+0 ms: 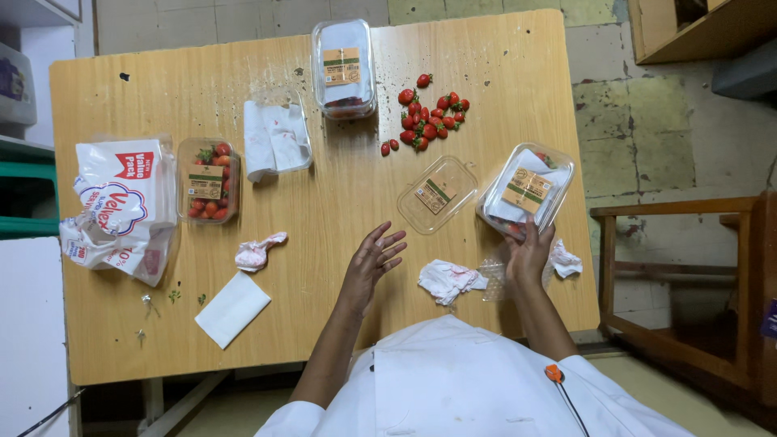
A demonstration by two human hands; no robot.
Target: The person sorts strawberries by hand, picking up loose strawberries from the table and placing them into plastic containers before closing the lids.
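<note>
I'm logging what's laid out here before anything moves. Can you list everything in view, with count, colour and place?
table: one, light wood, centre
loose strawberries: one pile, red, far right of centre
lidded punnets: one full at left, one at far centre, one in the right hand
empty lid: one, clear, right of centre
tissue-lined tray: one, clear, left of centre
napkin pack: one, white and red, left edge
flat napkin: one, white, near left
crumpled tissues: three, white stained red
chair: one, wooden, right
left hand: open, above table
right hand: holding punnet
</note>
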